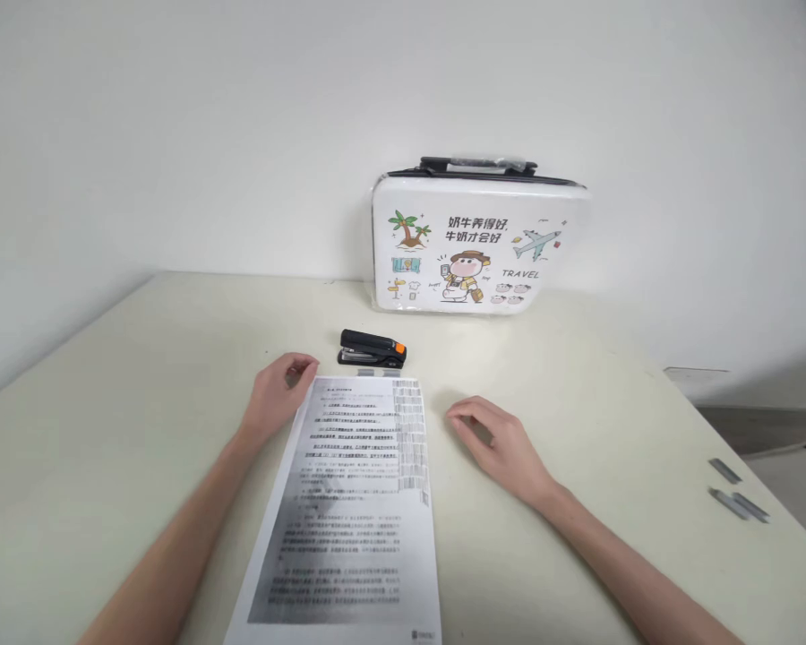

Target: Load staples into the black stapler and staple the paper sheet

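A printed sheet of paper (349, 511) lies lengthwise on the table in front of me. My left hand (282, 385) is at its top left corner, thumb and fingers closed together at the edge. To the right of the sheet, apart from it, my right hand (490, 439) rests on the table. Its fingers are loosely bent, with a small gap to the thumb and nothing held. A black stapler (372, 349) with an orange button lies just beyond the sheet's top edge. Between stapler and paper are two short grey strips (390, 373) that look like staples.
A white hard case (480, 246) with cartoon prints and a black handle stands against the wall at the back. Several grey staple strips (725, 470) lie near the table's right edge. A pale table (141, 358) carries everything.
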